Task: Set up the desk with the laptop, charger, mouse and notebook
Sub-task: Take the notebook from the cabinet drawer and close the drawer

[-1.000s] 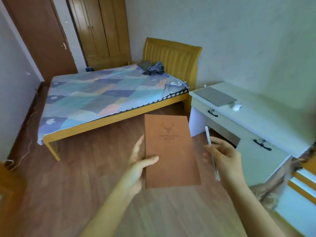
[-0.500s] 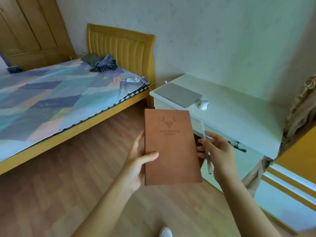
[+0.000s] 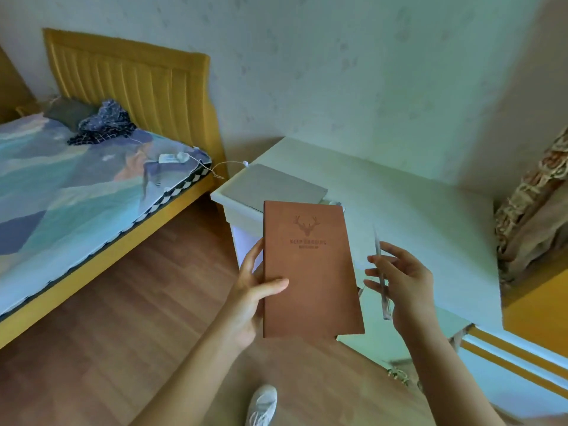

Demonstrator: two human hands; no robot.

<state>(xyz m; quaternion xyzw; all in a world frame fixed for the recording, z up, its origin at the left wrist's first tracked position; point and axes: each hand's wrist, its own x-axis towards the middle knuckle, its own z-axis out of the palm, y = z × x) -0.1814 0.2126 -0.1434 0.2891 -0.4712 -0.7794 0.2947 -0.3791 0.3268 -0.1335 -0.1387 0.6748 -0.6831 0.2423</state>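
The brown notebook point(image 3: 310, 269), its cover stamped with a deer head and a line of lettering, is held upright in the air in front of the white desk point(image 3: 415, 216), its top edge overlapping the near corner of the closed grey laptop point(image 3: 273, 187). The left hand point(image 3: 249, 290) grips it along the left edge: the thumb lies across the front cover and the fingers wrap behind the spine. The right hand point(image 3: 399, 281) is just beside the notebook's right edge, apart from it, with a slim clear pen point(image 3: 381, 272) pinched between thumb and fingers; the other fingers are spread loosely. The laptop lies flat at the desk's left end. A thin cable point(image 3: 227, 166) runs from the desk's corner across to a white charger point(image 3: 172, 157) lying on the patterned bedspread of the yellow bed point(image 3: 129, 78). A white shoe point(image 3: 261, 405) shows on the wooden floor point(image 3: 107, 318) below.
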